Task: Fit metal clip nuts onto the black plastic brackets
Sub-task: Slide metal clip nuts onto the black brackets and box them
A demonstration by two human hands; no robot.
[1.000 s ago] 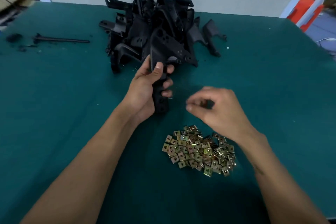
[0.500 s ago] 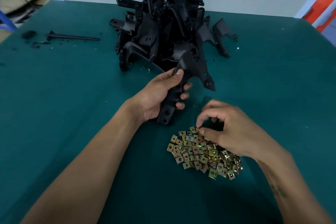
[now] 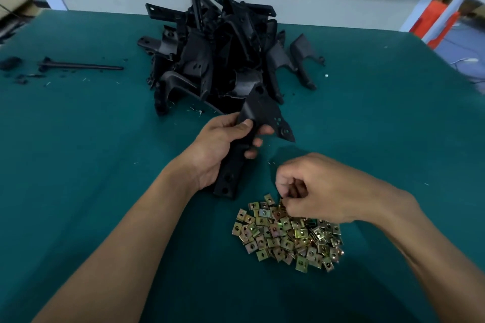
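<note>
Head view: left hand (image 3: 217, 149) grips bracket (image 3: 258, 123); right fingers (image 3: 288, 191) curl over nuts (image 3: 286, 236).

One black bracket (image 3: 258, 123) held tilted off the counter, long holed arm pointing near-left, wide holed end far-right; rest heaped in tangled bracket pile (image 3: 217, 52) at far centre; brass-coloured square clip nuts (image 3: 286, 236) in loose flat pile nearer, right of centre.
</note>
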